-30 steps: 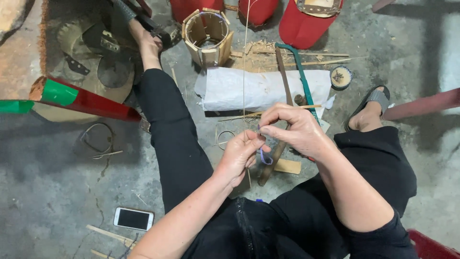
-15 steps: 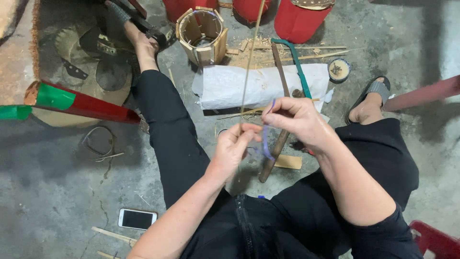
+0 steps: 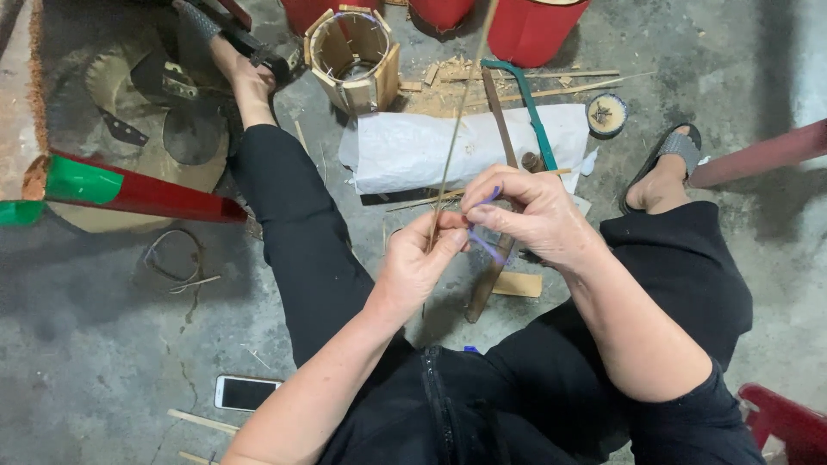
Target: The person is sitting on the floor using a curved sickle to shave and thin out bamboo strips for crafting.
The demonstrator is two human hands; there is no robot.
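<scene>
Our left hand [image 3: 418,263] pinches thin bamboo strip [image 3: 461,108], strip rising toward top of view. Our right hand [image 3: 530,211] pinches purple band [image 3: 484,245] against strip, fingers curled. Both hands touching, above lap. Hacksaw [image 3: 527,108] lies on white sack [image 3: 431,151] beyond; phone [image 3: 245,392] on concrete floor [image 3: 95,344].

Left hand [image 3: 418,263] pinching thin bamboo strip [image 3: 457,120], right hand [image 3: 525,215] winding purple band [image 3: 485,247] beside it

I am counting around me: two hands, my left [image 3: 419,263] and right [image 3: 527,215]; one thin stick [image 3: 461,112]; one purple band [image 3: 485,245]; three red buckets [image 3: 538,26]; one phone [image 3: 246,393]; one saw [image 3: 527,108]; one white sack [image 3: 431,151].
</scene>
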